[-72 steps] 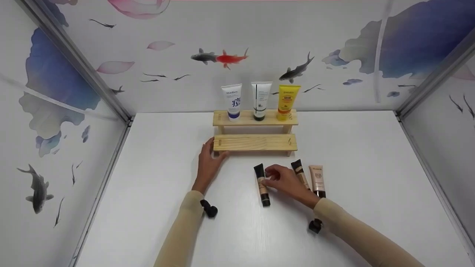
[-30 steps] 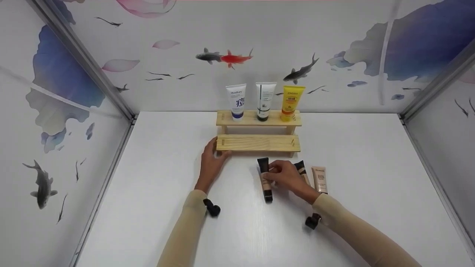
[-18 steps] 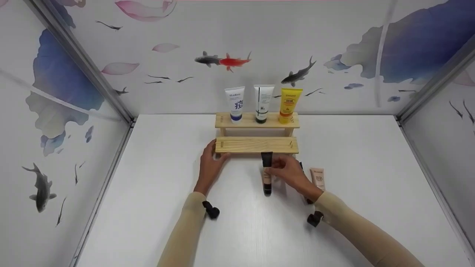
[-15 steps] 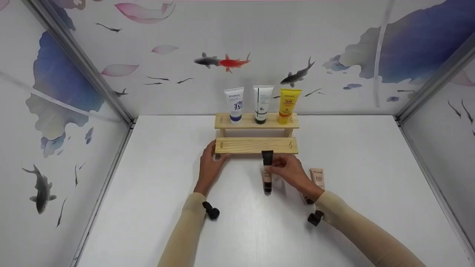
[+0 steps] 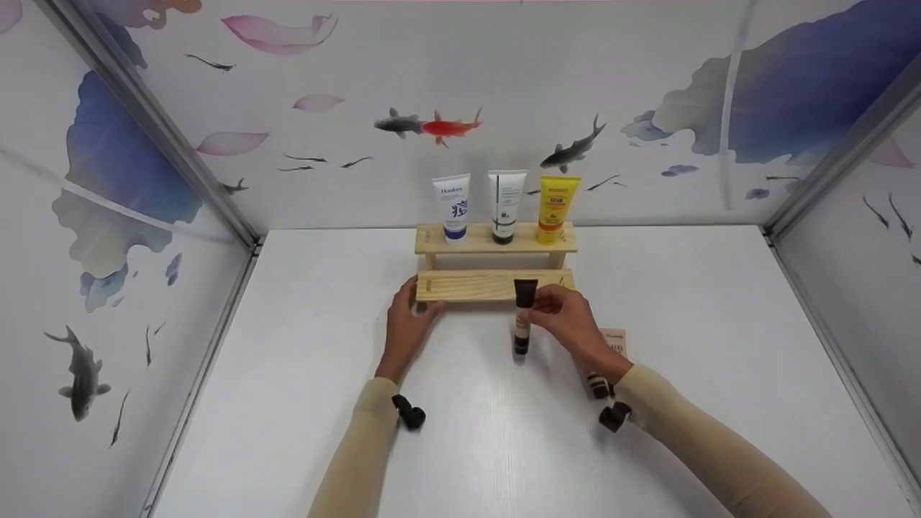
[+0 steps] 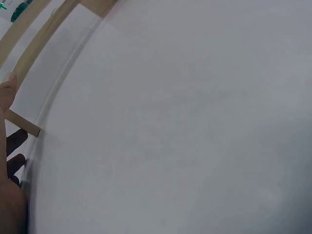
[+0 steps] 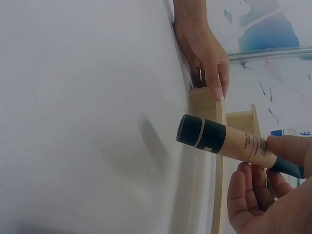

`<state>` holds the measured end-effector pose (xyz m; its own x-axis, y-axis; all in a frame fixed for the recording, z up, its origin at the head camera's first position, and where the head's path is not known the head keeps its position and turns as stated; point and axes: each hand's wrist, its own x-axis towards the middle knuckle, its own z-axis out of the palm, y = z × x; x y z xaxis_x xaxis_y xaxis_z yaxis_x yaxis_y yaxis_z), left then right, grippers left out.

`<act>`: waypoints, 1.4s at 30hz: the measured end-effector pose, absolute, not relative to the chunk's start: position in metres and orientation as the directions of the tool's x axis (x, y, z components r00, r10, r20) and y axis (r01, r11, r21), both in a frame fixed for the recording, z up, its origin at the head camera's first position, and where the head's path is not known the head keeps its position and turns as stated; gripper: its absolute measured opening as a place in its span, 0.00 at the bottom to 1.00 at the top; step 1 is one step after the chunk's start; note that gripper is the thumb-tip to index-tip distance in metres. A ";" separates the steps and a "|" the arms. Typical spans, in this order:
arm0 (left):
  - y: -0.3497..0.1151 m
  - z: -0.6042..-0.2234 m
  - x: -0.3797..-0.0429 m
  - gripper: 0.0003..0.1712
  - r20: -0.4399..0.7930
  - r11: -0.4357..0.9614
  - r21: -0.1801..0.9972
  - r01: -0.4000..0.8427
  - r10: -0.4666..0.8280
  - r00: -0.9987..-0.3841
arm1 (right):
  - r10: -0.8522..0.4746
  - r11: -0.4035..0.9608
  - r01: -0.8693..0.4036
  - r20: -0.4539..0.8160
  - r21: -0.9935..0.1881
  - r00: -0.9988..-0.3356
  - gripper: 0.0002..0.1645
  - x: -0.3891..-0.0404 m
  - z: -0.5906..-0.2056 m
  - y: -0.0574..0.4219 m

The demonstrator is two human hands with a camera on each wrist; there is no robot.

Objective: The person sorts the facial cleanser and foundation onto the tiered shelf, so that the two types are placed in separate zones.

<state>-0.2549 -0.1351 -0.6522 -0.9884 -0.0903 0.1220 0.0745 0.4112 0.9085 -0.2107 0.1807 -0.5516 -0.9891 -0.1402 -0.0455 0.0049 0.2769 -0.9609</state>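
My right hand (image 5: pixel 572 324) pinches a beige foundation tube (image 5: pixel 522 324) with black ends between thumb and fingers. It hangs above the table just in front of the two-tier wooden rack (image 5: pixel 468 286), its crimped end overlapping the lower shelf. In the right wrist view the tube (image 7: pixel 243 145) tilts with its black cap pointing away from the palm. My left hand (image 5: pixel 407 331) grips the left end of the lower shelf, thumb at the front edge and fingers round the side. The left wrist view shows that thumb (image 6: pixel 7 90) against the wood.
On the upper shelf stand a white-and-blue tube (image 5: pixel 453 208), a white tube with a dark cap (image 5: pixel 506 207) and a yellow tube (image 5: pixel 557 208). A pink BB tube (image 5: pixel 615 337) and another dark-capped tube (image 5: pixel 598 385) lie partly hidden under my right wrist. Printed walls enclose the white table.
My right hand has taken hold of the foundation tube, lifted it off the table and carried it forward and slightly right to the lower shelf's edge. My left hand stays on the rack.
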 end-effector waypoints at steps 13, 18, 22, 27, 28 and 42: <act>-0.137 -0.652 -0.254 0.49 0.124 0.397 0.914 0.083 -0.079 -0.989 | -0.111 0.328 -0.069 0.034 -0.942 -0.993 0.19 -0.223 -0.538 0.184; -0.139 -0.653 -0.254 0.49 0.135 0.388 0.917 0.094 -0.079 -0.988 | -0.127 0.327 -0.088 0.048 -0.941 -0.991 0.20 -0.231 -0.532 0.175; -0.138 -0.652 -0.254 0.49 0.122 0.397 0.914 0.081 -0.079 -0.989 | -0.133 0.330 -0.106 0.065 -0.938 -0.989 0.19 -0.238 -0.529 0.168; -0.135 -0.651 -0.253 0.49 0.101 0.401 0.914 0.059 -0.084 -0.991 | -0.126 0.334 -0.094 0.055 -0.938 -0.991 0.18 -0.244 -0.526 0.157; -0.135 -0.651 -0.253 0.49 0.100 0.399 0.915 0.058 -0.085 -0.991 | -0.126 0.335 -0.092 0.052 -0.938 -0.991 0.19 -0.245 -0.525 0.154; -0.135 -0.651 -0.254 0.49 0.102 0.385 0.921 0.058 -0.094 -0.990 | -0.171 0.304 -0.169 0.120 -0.938 -0.978 0.21 -0.256 -0.522 0.127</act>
